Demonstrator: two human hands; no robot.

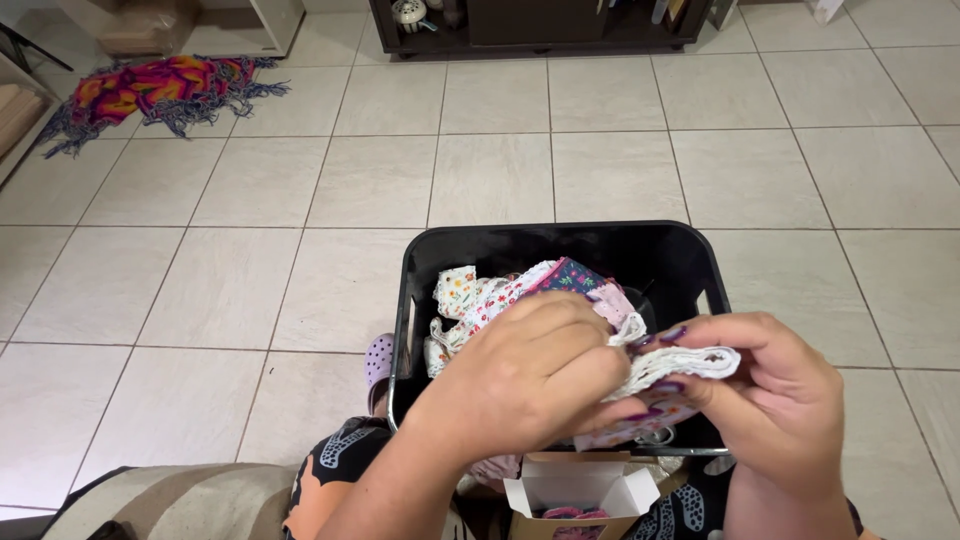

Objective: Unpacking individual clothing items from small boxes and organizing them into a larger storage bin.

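Left hand [535, 375] and right hand [770, 390] pinching a lace-edged floral cloth [670, 368], above a black plastic bin [560, 245] of crumpled fabrics, open white cardboard box [580, 485] at its near edge

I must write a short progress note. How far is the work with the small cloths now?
Done: nothing clearly finished shows. In hand: the left hand and right hand hold one white lace-edged cloth above the black bin. Left: several floral cloths lie loose in it; an open small box sits below.
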